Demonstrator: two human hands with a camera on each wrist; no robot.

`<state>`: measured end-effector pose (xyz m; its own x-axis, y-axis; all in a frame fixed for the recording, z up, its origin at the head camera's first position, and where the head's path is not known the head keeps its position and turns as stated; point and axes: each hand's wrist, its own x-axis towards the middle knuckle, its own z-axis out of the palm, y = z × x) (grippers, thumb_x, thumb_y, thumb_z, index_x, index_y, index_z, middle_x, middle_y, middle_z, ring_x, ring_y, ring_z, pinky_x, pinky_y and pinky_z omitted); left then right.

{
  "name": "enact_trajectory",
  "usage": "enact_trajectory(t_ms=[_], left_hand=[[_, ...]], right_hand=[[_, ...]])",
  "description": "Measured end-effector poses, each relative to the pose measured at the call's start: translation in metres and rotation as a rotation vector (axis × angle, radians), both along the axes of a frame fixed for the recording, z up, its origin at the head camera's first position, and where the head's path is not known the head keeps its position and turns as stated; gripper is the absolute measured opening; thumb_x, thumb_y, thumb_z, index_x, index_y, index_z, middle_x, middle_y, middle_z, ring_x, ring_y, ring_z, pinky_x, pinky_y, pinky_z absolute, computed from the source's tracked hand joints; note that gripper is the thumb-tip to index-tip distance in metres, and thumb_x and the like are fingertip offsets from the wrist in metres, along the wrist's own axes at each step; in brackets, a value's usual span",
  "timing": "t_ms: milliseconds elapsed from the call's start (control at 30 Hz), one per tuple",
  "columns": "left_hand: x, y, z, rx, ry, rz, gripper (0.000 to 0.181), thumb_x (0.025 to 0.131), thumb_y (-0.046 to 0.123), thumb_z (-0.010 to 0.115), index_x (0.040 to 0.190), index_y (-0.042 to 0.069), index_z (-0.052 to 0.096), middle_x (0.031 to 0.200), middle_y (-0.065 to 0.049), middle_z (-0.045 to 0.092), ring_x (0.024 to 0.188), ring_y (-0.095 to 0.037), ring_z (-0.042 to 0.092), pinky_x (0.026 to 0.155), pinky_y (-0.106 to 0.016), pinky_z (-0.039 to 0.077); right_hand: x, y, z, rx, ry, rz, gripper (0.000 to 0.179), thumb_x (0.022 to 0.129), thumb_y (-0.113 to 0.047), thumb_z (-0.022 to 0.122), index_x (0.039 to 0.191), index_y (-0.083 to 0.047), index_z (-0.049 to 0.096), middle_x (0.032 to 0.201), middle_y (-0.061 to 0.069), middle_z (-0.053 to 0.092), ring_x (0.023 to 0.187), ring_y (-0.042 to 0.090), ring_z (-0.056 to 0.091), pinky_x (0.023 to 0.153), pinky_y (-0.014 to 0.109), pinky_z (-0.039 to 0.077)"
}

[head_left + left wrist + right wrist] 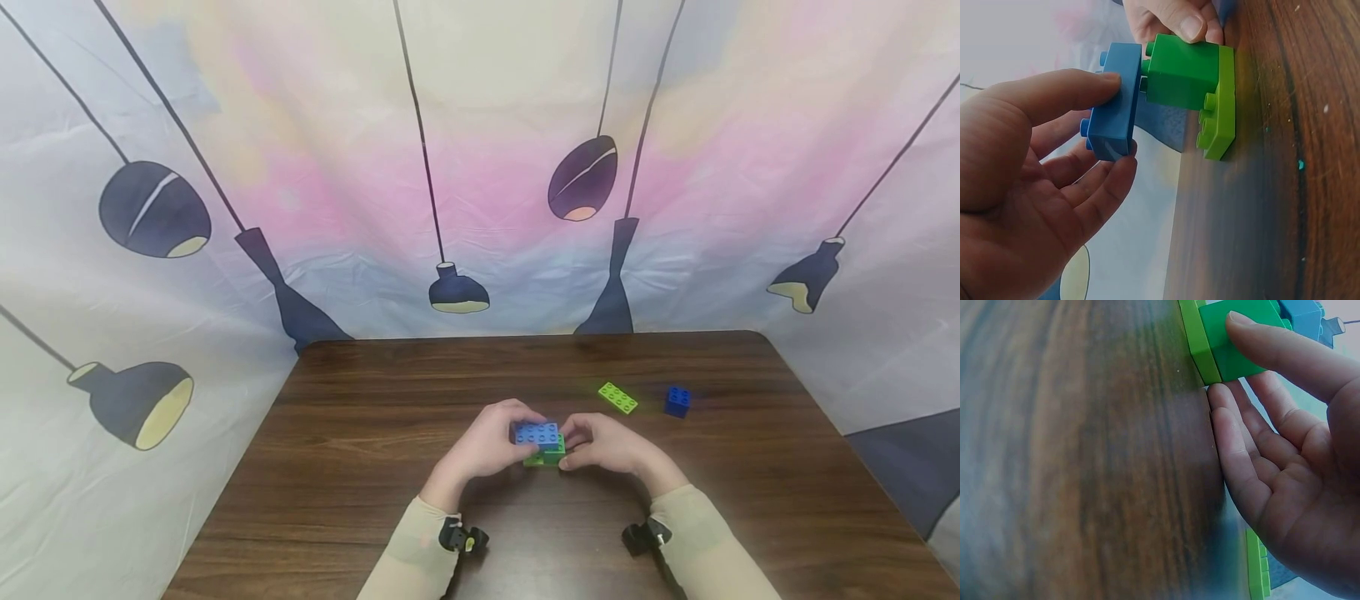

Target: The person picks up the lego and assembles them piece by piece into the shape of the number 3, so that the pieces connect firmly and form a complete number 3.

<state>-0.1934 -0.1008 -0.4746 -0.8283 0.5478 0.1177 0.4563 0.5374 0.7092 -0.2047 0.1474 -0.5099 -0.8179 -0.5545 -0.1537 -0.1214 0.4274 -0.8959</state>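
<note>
My left hand (495, 437) pinches a light blue building brick (1116, 103) between thumb and fingers. That brick is held right above the studs of a green brick (1184, 72), slightly offset toward the left hand; whether they touch is hard to tell. Under the green brick lies a flat lime plate (1221, 112), with some bare studs on the left hand's side. My right hand (607, 443) grips the green brick from the right, its thumb on one side face and its fingertips low by the plate, close to the table.
Behind the right hand, a second lime plate (618, 397) lies on the brown wooden table (360, 433). A dark blue brick (678, 402) stands to its right. A cloth printed with lamps (459, 287) hangs beyond the table's back edge. Each forearm wears a small black camera (463, 537).
</note>
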Motion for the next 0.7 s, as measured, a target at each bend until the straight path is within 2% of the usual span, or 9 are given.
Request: enact_trajectory(t_ms=[700], left_hand=[[0.0010, 0.0058, -0.0051, -0.022, 0.027, 0.001, 0.032, 0.086, 0.016, 0.078, 0.118, 0.018, 0.072, 0.108, 0.009, 0.063, 0.098, -0.006, 0.058, 0.087, -0.027, 0.050]], right_hand=[[-0.0011, 0.0009, -0.0047, 0.006, 0.000, 0.007, 0.034, 0.081, -0.024, 0.083, 0.106, -0.011, 0.063, 0.104, 0.000, 0.071, 0.101, 0.020, 0.067, 0.090, 0.042, 0.053]])
